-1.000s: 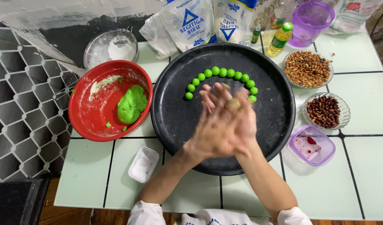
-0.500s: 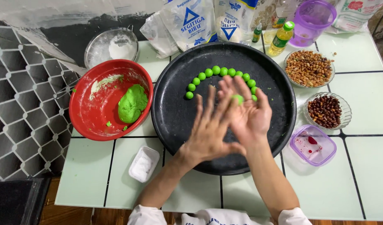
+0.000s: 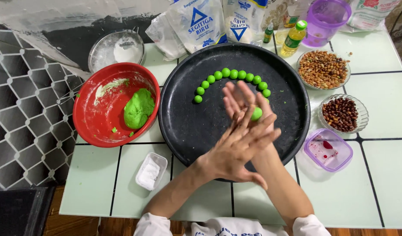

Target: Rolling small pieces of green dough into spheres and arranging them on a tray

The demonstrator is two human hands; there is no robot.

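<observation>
Above a round black tray (image 3: 187, 126), my right hand (image 3: 239, 101) lies palm up with a small green dough ball (image 3: 256, 114) resting on it. My left hand (image 3: 236, 150) lies flat across the heel of the right hand, its spread fingertips close to the ball. An arc of several finished green balls (image 3: 233, 74) sits on the far part of the tray. To the left, a red bowl (image 3: 85, 126) holds a lump of green dough (image 3: 139, 109).
A metal sieve with flour (image 3: 117, 49) and white flour bags (image 3: 196, 26) stand at the back. On the right are a bowl of peanuts (image 3: 323, 69), a bowl of dark beans (image 3: 341, 114), a purple box (image 3: 327, 150), a small bottle (image 3: 293, 39) and a purple cup (image 3: 325, 16). A small white tub (image 3: 151, 171) sits near the front.
My left hand has slid back toward my body over the right palm. The ball, covered a second ago, now shows near the right hand's fingers.
</observation>
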